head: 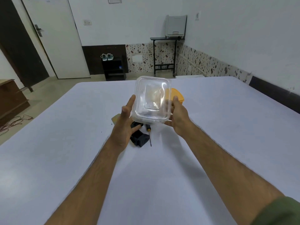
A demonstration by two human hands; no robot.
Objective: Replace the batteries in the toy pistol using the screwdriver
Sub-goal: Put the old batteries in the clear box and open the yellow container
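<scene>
A clear plastic box [151, 99] with a lid is lifted above the white table, tilted toward me. My right hand [177, 117] grips its right side. On its left side rests my left hand [125, 125], fingers spread. Under the box, on the table, lies the black toy pistol [139, 138], partly hidden by my left hand. A screwdriver [149, 133] with a black and yellow handle lies just right of the pistol, tip pointing toward me. What the box holds cannot be made out.
An orange lid or container [177, 95] sits on the white table [162, 176] behind the box. A small yellowish object [116, 118] peeks out left of my left hand. A door, a shoe rack and a black stand line the far wall.
</scene>
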